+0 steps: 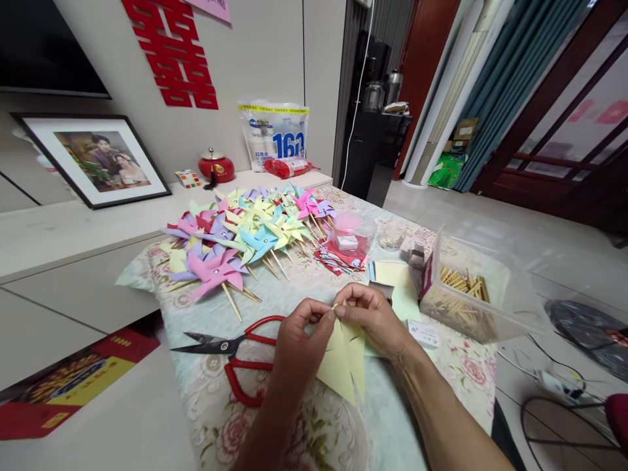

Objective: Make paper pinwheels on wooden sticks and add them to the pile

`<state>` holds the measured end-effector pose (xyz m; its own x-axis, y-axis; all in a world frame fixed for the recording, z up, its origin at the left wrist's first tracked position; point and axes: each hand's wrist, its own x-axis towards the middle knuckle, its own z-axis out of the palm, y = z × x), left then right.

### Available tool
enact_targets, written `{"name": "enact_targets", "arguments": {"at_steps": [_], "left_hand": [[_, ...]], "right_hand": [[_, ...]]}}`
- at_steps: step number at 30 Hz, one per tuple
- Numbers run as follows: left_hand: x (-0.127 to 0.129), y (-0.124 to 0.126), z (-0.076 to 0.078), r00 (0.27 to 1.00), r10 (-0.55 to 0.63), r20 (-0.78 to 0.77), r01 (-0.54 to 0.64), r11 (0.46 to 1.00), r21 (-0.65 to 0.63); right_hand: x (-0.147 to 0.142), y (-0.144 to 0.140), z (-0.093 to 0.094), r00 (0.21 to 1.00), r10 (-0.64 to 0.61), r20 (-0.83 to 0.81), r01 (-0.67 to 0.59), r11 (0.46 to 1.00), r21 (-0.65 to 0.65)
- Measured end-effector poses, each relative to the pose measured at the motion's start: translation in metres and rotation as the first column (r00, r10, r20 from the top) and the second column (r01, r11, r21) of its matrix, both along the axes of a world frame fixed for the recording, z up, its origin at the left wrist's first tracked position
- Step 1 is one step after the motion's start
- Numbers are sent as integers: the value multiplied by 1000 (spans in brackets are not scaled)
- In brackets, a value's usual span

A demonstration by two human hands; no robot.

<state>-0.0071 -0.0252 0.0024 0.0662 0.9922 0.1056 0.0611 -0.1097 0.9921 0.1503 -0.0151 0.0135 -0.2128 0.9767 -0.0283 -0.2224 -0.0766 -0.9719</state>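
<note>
Both hands meet above the near half of the table. My left hand (pixel 301 340) and my right hand (pixel 373 317) pinch the top of a pale yellow folded paper pinwheel piece (pixel 343 360), with the tip of a thin wooden stick (pixel 335 305) showing between the fingertips. The paper hangs down below the fingers with pointed flaps. Red-handled scissors (pixel 235 350) lie on the floral tablecloth (pixel 216 392) just left of my left hand.
A heap of finished paper pinwheels (pixel 245 235) in pink, purple, blue, green and yellow covers the far left of the table. A clear box of wooden sticks (pixel 466 294) stands at the right, beside yellow paper squares (pixel 392 275) and a pink plastic tub (pixel 350 232).
</note>
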Motion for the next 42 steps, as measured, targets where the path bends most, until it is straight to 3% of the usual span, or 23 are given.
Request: {"name": "enact_targets", "arguments": {"at_steps": [19, 42], "left_hand": [[2, -1, 7, 999, 27, 19, -26, 999, -33], [3, -1, 3, 1000, -17, 25, 17, 1000, -25]], "right_hand": [[0, -1, 0, 1000, -26, 4, 26, 1000, 12], [-1, 0, 1, 998, -36, -43, 38, 998, 45]]}}
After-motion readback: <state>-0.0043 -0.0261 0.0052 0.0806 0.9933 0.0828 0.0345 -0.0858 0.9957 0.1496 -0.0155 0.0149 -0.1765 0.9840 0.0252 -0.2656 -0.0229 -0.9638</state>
